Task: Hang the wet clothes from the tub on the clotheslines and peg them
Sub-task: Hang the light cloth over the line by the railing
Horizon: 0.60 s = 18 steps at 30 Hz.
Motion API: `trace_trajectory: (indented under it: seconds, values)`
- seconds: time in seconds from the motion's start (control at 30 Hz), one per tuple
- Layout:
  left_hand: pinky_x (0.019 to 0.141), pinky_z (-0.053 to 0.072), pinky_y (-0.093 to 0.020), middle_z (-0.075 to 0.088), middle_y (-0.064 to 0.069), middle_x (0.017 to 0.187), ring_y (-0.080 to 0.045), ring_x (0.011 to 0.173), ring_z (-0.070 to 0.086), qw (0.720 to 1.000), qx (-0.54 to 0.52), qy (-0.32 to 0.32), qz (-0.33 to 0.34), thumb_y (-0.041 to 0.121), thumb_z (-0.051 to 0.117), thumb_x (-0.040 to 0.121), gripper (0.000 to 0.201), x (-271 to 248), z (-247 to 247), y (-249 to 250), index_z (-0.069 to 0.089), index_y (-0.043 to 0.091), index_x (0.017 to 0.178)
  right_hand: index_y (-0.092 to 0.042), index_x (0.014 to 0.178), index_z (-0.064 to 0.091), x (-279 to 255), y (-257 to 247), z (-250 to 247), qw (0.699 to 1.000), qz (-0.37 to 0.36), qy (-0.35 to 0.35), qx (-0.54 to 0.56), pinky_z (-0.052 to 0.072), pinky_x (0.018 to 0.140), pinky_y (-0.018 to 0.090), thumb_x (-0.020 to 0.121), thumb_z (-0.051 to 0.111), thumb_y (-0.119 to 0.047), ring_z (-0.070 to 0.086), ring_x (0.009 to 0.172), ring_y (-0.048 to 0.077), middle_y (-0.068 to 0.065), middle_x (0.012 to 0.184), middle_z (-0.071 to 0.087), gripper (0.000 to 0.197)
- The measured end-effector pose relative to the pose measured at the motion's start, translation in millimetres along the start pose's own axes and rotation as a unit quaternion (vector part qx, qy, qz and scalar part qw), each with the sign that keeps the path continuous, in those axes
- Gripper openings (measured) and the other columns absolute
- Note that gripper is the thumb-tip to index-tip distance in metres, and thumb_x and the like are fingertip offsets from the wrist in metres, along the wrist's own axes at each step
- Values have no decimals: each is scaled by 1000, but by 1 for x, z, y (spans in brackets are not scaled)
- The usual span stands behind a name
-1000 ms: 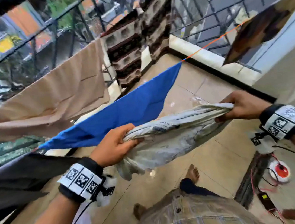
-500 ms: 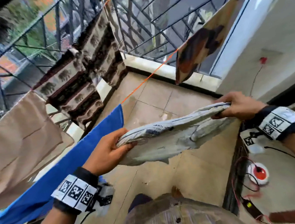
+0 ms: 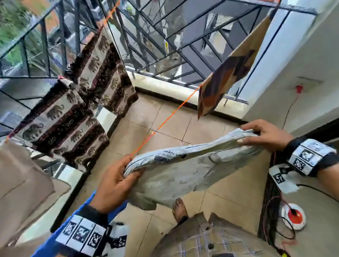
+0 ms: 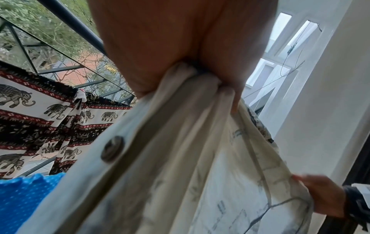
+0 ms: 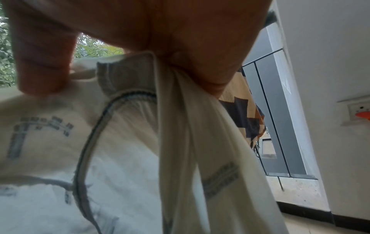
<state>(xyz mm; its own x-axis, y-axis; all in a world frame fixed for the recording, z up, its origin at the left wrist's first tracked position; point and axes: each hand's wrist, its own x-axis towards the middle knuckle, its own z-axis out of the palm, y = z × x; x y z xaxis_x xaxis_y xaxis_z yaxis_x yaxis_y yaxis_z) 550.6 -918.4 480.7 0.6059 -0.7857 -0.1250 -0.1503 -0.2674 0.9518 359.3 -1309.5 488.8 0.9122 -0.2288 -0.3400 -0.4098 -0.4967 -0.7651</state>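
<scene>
While bunched in each hand's grip, pale printed garment (image 3: 189, 164), creased, dark-buttoned, stretched between both.

Lit by soft, even daylight from beyond the railing (image 3: 187, 48) at 12 o'clock; no hard shadows or glare. Strongly bent toward the edges in the head view. Smeared and defocused up close in both wrist views.

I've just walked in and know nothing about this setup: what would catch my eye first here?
Front and centre, the left hand and right hand grip the two ends of a pale printed garment, stretched between them above the tiled floor. Behind it an orange clothesline runs toward the railing. At left, an elephant-print cloth hangs already; a brown patterned cloth hangs at upper right.
</scene>
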Motion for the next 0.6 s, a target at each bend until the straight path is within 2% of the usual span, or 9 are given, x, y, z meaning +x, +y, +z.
trace_trajectory:
  seconds: [0.1, 0.13, 0.2, 0.27, 0.37, 0.43, 0.5, 0.53, 0.6]
  values:
    - [66, 43, -35, 60, -20, 85, -16, 77, 54, 999, -38, -9, -38, 47, 61, 82, 33, 4, -1, -5, 62, 18, 97, -4, 76, 70, 9, -15, -10, 998, 0, 51, 22, 36, 59, 29, 65, 64, -81, 53, 60, 13, 6, 64, 57, 78]
    - [65, 46, -36, 61, -18, 86, -17, 76, 57, 998, -42, -10, -50, 51, 62, 81, 35, 3, 0, -8, 62, 21, 98, -5, 71, 70, 10, -24, -14, 997, -7, 78, 13, 35, 55, 26, 65, 64, -78, 50, 57, 9, 2, 60, 55, 74]
    - [60, 51, -44, 62, -16, 88, -22, 72, 64, 996, -51, -10, -79, 64, 63, 81, 44, 0, 5, -10, 61, 24, 100, -10, 63, 70, 13, -49, -24, 992, -19, 121, -10, 32, 48, 20, 70, 66, -66, 47, 50, 6, 6, 55, 56, 57]
    - [61, 52, -44, 60, -11, 84, -18, 70, 61, 997, -13, -18, -76, 72, 54, 84, 51, -3, 12, -13, 59, 24, 102, -16, 59, 68, 18, -81, -39, 987, -43, 147, -49, 29, 44, 16, 76, 73, -55, 46, 45, 4, 3, 51, 55, 43]
    - [58, 45, -33, 50, 6, 70, -7, 61, 49, 996, 69, -26, -43, 74, 39, 89, 53, -2, 30, -6, 53, 24, 97, -31, 61, 62, 31, -141, -68, 971, -81, 167, -147, 34, 42, 12, 75, 79, -46, 54, 50, -1, -13, 49, 57, 27]
    - [62, 46, -34, 54, 6, 74, -9, 65, 52, 996, 85, -23, -32, 75, 33, 90, 58, 3, 41, 7, 54, 21, 101, -28, 64, 64, 42, -185, -90, 952, -118, 180, -219, 38, 45, 18, 74, 79, -52, 54, 49, 8, -6, 50, 57, 29]
    - [76, 50, -38, 60, 4, 88, -9, 78, 57, 998, 50, -8, -32, 67, 35, 94, 54, 10, 48, 26, 57, 21, 113, -20, 64, 64, 62, -230, -110, 935, -151, 174, -271, 36, 50, 27, 74, 77, -56, 49, 51, 26, 7, 53, 57, 40]
    - [83, 50, -33, 63, 11, 95, -2, 86, 57, 999, 4, 16, -37, 59, 39, 97, 44, 14, 50, 34, 57, 24, 118, -15, 65, 64, 76, -254, -118, 927, -175, 166, -289, 36, 52, 29, 75, 76, -57, 50, 54, 34, 13, 56, 57, 45]
    - [93, 44, -16, 62, 33, 106, 13, 101, 54, 990, -92, 91, -54, 45, 43, 98, 29, 19, 50, 52, 56, 34, 122, -13, 71, 60, 111, -304, -121, 909, -233, 138, -317, 37, 50, 28, 80, 73, -58, 53, 59, 33, 11, 61, 55, 47]
